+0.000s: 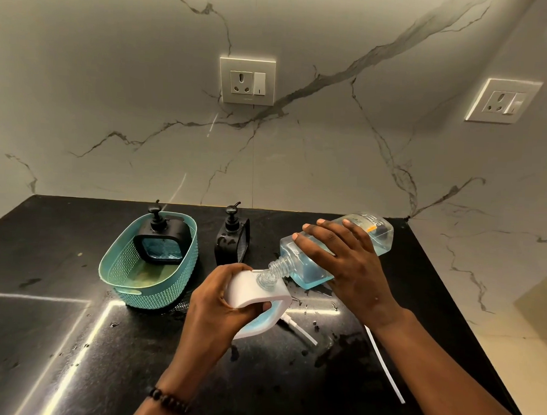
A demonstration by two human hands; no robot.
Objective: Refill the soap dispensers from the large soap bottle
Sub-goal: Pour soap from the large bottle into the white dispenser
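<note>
My right hand grips the large clear soap bottle, which holds pale blue liquid and is tipped down to the left. Its threaded neck meets the open mouth of a white dispenser. My left hand holds that white dispenser tilted on the black counter. A black dispenser with its pump on stands behind. Another black dispenser leans inside the teal basket.
A white pump head with a short tube lies on the counter beside the white dispenser. A long white tube lies to the right under my forearm. Wet drops are scattered around. The marble wall carries two sockets. The counter's edge runs along the right.
</note>
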